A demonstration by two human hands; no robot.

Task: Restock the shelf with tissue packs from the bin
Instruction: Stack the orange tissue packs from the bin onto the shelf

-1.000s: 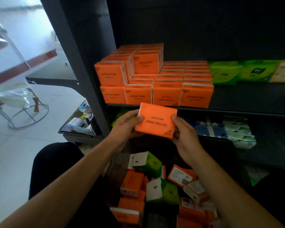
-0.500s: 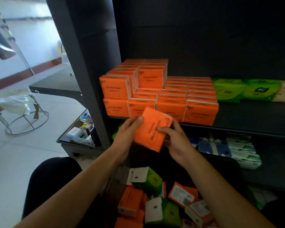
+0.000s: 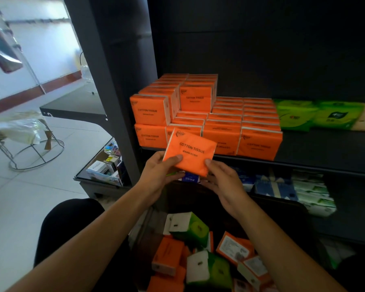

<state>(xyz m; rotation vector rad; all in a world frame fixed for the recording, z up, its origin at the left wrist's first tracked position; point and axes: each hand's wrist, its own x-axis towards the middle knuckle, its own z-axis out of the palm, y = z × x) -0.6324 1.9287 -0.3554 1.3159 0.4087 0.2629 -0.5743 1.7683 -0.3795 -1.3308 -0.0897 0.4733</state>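
So, starting from the left: low dark tray of small boxes (image 3: 99, 185) on the floor, nothing to do with this job. Then left hand (image 3: 156, 173), thumb on the front and fingers curled behind, pinching the lower left corner of the flat orange plastic-wrapped tissue pack (image 3: 190, 153). Right hand (image 3: 223, 182) gripping the lower right edge the same way, thumb tip on the face. Spun round since a second ago: "COTTON TISSUE" print upside down then, right way up now. Also lifted to the front of the dark metal shelf (image 3: 316, 148), just before the stacked orange packs (image 3: 259, 142). Probably means orienting done, only placing left. Further right, soft green tissue packs (image 3: 316, 115). Loads more waiting down in the dark bin (image 3: 293, 204), so nowhere near finished.
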